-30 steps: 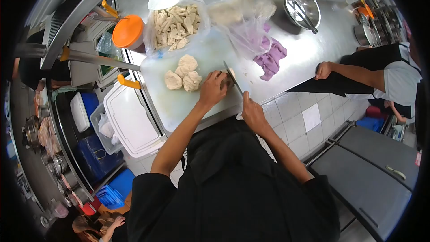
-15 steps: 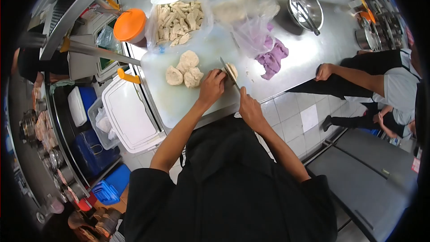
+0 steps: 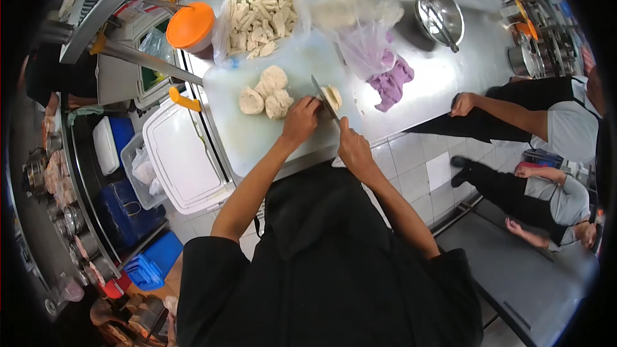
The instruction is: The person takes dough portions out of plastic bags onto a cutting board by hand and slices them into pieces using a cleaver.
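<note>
My right hand [image 3: 355,149] grips the handle of a knife [image 3: 324,97], its blade angled up and left over a pale cutting board [image 3: 239,148]. My left hand [image 3: 302,119] is closed, fingers curled down just left of the blade; whatever lies under them is hidden. Cut pale pieces [image 3: 332,97] rest against the right side of the blade. Left of my left hand sit three rounded pale lumps [image 3: 272,79], of meat or dough, I cannot tell which. Behind them, an open plastic bag [image 3: 301,8] holds many pale cut strips [image 3: 260,24].
A purple cloth [image 3: 393,83] and a clear plastic bag [image 3: 360,9] lie right of the board. Farther right stands a metal strainer bowl [image 3: 439,16] with a utensil. An orange-lidded tub [image 3: 191,26] is at left. A co-worker's hand [image 3: 461,104] is at the table's right edge.
Both hands and the knife have barely shifted, the blade tilting slightly. The whole view has moved a little. A second person at the far right now shows more fully.
</note>
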Demonstrator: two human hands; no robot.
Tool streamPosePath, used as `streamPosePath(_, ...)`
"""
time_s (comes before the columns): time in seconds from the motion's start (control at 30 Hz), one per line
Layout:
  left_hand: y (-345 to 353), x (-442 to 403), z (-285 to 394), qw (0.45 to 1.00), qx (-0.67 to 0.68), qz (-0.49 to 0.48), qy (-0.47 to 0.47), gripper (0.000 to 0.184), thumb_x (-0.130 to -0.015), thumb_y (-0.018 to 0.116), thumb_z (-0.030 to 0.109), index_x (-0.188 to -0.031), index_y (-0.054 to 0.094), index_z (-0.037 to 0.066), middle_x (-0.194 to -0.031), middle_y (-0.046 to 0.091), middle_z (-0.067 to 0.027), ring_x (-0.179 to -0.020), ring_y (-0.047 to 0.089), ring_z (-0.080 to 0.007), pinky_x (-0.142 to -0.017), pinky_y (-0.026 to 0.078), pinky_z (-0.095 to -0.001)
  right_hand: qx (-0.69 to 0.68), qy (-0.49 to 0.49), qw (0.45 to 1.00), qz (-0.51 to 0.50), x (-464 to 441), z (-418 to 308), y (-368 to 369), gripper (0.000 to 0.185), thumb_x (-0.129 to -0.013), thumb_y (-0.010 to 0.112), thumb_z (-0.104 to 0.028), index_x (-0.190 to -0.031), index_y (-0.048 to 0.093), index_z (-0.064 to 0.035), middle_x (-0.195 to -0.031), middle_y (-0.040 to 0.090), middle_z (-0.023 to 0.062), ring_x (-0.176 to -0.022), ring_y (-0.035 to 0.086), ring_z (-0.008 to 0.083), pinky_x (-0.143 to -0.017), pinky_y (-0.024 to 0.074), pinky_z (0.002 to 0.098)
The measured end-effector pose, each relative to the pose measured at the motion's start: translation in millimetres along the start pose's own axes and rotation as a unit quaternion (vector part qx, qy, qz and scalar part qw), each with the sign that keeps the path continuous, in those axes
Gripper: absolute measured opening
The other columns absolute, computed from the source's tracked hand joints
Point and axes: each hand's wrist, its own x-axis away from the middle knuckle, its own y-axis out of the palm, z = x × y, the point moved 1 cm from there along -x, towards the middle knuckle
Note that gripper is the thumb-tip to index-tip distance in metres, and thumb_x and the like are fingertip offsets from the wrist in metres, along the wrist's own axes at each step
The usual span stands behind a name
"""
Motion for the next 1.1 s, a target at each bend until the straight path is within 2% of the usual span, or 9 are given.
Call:
streamPosePath(0.6,-10.0,0.7,-7.9,0.998,0.014,0.005,0.062,0.017,-0.084,0.06,0.004,-0.101,0.063,0.0,-0.092,0.062,-0.0139,-0.089,0.06,-0.0336,-0.08,0.05,-0.0406,-0.012,0.035,0.999,-0.039,-18.4,-8.3,-6.9,0.031,-0.088,0.051,-0.003,-0.114,0.036,0.0038,-0.068,0.06,0.0286,-0.067,0.059,0.0511,-0.062,0.0442,0.059)
streamPosePath(0.7,-14.7,11.1,7.7,0.994,0.085,0.009,-0.069,0.015,-0.091,0.06,0.01,-0.101,0.062,-0.001,-0.088,0.064,-0.0123,-0.083,0.063,-0.0293,-0.078,0.052,-0.0379,-0.106,0.062,0.992,-0.022,-13.2,-13.5,-38.1,0.03,-0.09,0.052,-0.005,-0.115,0.036,0.0017,-0.062,0.058,0.0278,-0.066,0.057,0.0523,-0.061,0.0448,0.0585)
streamPosePath(0.73,-12.6,12.2,14.2,0.951,0.24,0.066,-0.184,0.017,-0.094,0.059,0.013,-0.103,0.062,-0.001,-0.085,0.064,-0.0102,-0.08,0.063,-0.0265,-0.077,0.052,-0.0366,-0.102,0.056,0.993,-0.005,-7.6,-6.7,-41.7,0.033,-0.093,0.056,-0.01,-0.119,0.038,0.0,-0.07,0.062,0.0232,-0.051,0.059,0.0398,-0.047,0.0462,0.0486)
streamPosePath(0.77,-15.1,14.7,21.7,0.866,0.385,0.118,-0.296,0.02,-0.097,0.058,0.016,-0.105,0.061,-0.001,-0.082,0.064,-0.0081,-0.076,0.063,-0.0236,-0.075,0.052,-0.0352,-0.105,0.056,0.993,-0.007,-1.8,-4.2,-46.3,0.033,-0.093,0.056,-0.01,-0.119,0.038,0.0,-0.07,0.062,0.0232,-0.051,0.059,0.0398,-0.047,0.0462,0.0486)
streamPosePath(0.8,-19.6,14.5,25.5,0.785,0.493,0.076,-0.367,0.042,-0.099,0.056,0.04,-0.114,0.059,0.001,-0.097,0.065,-0.007,-0.089,0.063,-0.0196,-0.084,0.05,-0.0361,-0.264,0.117,0.956,-0.049,3.6,-1.5,-50.2,0.035,-0.094,0.058,-0.013,-0.121,0.039,-0.0007,-0.076,0.062,0.019,-0.045,0.054,0.0293,-0.041,0.0428,0.0413)
streamPosePath(0.83,-26.0,10.1,28.3,0.786,0.49,0.078,-0.368,0.042,-0.099,0.056,0.04,-0.114,0.059,0.001,-0.097,0.065,-0.007,-0.089,0.063,-0.0196,-0.084,0.05,-0.0361,-0.415,0.173,0.889,-0.087,6.4,-1.0,-53.2,0.038,-0.094,0.06,-0.015,-0.123,0.04,-0.0015,-0.082,0.063,0.0147,-0.038,0.049,0.0189,-0.035,0.0393,0.034)
streamPosePath(0.9,-30.2,0.9,34.5,0.515,0.742,-0.013,-0.429,0.065,-0.093,0.053,0.061,-0.122,0.053,0.002,-0.112,0.062,-0.0085,-0.102,0.06,-0.0201,-0.092,0.047,-0.0376,-0.487,0.185,0.848,-0.097,12.4,-0.8,-52.6,0.035,-0.094,0.062,-0.017,-0.119,0.043,-0.001,-0.076,0.058,0.0084,-0.036,0.041,0.0085,-0.032,0.0346,0.0264)
streamPosePath(0.97,-29.1,-5.6,36.3,0.524,0.748,-0.054,-0.403,0.082,-0.087,0.046,0.074,-0.128,0.049,0.003,-0.119,0.058,-0.0081,-0.108,0.056,-0.0189,-0.096,0.044,-0.0383,-0.53,0.202,0.817,-0.103,18.3,4.8,-44.9,0.033,-0.096,0.061,-0.018,-0.119,0.044,-0.0027,-0.076,0.057,0.0084,-0.035,0.039,0.009,-0.032,0.0355,0.0258)
streamPosePath(1.1,-20.0,-9.8,29.8,0.647,0.633,0.036,-0.425,0.059,-0.095,0.052,0.055,-0.122,0.056,0.002,-0.112,0.059,-0.0089,-0.104,0.057,-0.0218,-0.093,0.044,-0.0389,-0.546,0.225,0.806,-0.033,38.6,34.3,-22.9,0.033,-0.097,0.061,-0.02,-0.119,0.044,-0.0031,-0.076,0.057,0.0081,-0.035,0.039,0.0088,-0.031,0.035,0.026)
